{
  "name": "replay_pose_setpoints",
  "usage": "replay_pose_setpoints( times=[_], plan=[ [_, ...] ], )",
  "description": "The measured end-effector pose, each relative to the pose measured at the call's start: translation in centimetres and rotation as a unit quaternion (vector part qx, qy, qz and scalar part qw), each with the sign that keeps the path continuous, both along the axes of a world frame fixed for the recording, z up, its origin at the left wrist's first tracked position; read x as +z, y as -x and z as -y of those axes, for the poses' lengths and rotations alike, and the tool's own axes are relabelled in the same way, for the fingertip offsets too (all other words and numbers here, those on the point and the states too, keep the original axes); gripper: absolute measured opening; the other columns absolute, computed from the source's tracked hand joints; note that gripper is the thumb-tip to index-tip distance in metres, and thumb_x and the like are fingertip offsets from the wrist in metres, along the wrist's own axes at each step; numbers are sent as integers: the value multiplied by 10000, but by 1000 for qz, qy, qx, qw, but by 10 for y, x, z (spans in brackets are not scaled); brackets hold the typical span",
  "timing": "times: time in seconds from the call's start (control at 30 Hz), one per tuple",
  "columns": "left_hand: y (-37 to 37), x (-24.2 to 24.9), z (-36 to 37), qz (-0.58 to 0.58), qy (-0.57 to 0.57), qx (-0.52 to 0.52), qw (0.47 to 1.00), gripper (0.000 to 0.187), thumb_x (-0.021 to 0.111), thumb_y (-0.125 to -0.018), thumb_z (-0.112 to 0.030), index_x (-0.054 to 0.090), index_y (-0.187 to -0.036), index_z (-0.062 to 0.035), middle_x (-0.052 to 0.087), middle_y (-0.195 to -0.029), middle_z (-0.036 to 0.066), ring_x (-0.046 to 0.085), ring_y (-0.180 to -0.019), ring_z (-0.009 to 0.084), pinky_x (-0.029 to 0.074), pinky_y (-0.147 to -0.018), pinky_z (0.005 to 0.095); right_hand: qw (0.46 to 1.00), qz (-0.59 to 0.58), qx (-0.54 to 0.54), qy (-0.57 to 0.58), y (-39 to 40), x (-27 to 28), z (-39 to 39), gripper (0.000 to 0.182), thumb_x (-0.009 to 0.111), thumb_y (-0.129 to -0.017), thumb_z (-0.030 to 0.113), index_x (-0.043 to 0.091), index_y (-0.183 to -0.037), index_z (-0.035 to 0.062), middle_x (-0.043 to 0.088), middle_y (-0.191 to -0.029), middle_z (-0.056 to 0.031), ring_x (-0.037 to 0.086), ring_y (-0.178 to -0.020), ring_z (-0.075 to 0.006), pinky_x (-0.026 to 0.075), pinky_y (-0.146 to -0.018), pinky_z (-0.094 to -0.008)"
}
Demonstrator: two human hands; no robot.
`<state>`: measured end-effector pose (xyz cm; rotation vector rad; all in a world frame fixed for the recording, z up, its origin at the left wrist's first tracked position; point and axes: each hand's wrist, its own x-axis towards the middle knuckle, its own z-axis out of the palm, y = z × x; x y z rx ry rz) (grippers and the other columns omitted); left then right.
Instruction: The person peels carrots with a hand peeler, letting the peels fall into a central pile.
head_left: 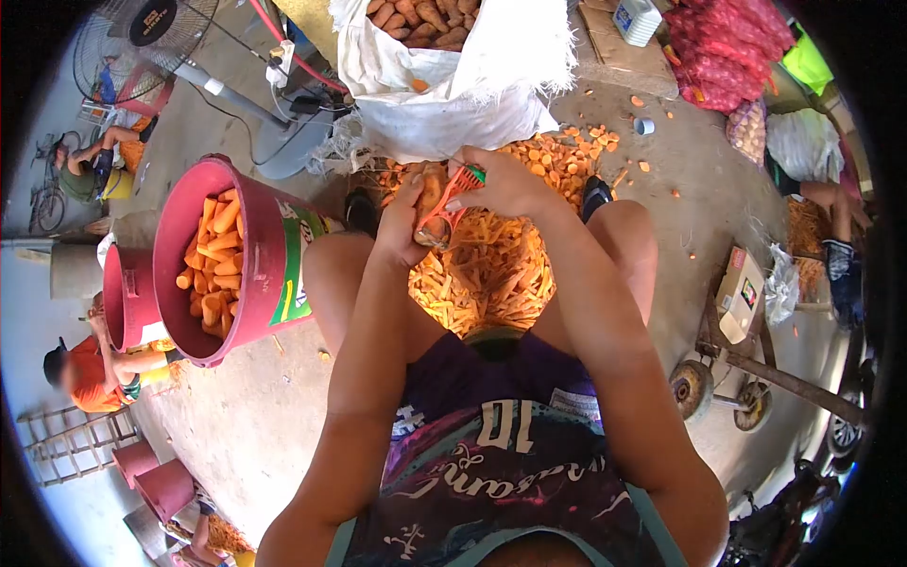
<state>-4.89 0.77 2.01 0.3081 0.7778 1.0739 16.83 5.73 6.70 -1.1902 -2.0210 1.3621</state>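
Observation:
My left hand (401,225) is wrapped around a brownish, unpeeled carrot (431,194) held roughly upright over my lap. Closed on an orange peeler (457,197) with a bit of green at its top, my right hand (505,184) keeps the tool against or right beside the carrot's right side. Exactly where the blade touches cannot be made out. Below both hands, a heap of orange peelings (482,283) lies between my knees. Cut carrot ends (553,156) are scattered on the floor just beyond.
A white sack (453,104) of unpeeled carrots (416,21) stands ahead. At left is a red tub (262,255) with peeled carrots (219,248), near a standing fan (142,38). Red mesh sacks (723,47) and a wheeled cart (784,373) are right. Other people sit around the edges.

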Motion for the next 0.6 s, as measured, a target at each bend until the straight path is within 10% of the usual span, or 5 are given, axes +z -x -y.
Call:
replay_pose_setpoints(
  times=[0.2, 0.4, 0.6],
  plan=[
    [10, 2, 1, -93, -8, -61, 994, 435, 507, -1130, -315, 515, -1499, -86, 641, -1398, 102, 684, -1172, 220, 575, -1005, 390, 1000, 3, 11, -14, -13, -12, -18, 570, 930, -810, 351, 659, -1243, 100, 721, -1189, -120, 676, -1114, -246, 508, -1009, -382],
    [3, 61, 31, -117, -28, -89, 989, 456, 490, -1134, -281, 479, -1574, -160, 655, -1238, 52, 677, -1027, 159, 603, -806, 318, 972, 95, -214, -13, -40, -22, -49, 567, 904, -841, 407, 634, -1262, 139, 703, -1174, -113, 660, -1125, -259, 499, -1017, -399],
    [36, -2, 6, -95, 36, 21, 995, 466, 518, -1125, -327, 482, -1554, -149, 667, -1181, 53, 697, -938, 188, 611, -756, 336, 999, 4, -33, 5, 1, -4, -6, 559, 903, -834, 379, 643, -1254, 116, 714, -1159, -119, 678, -1110, -264, 509, -1013, -383]
  ],
)
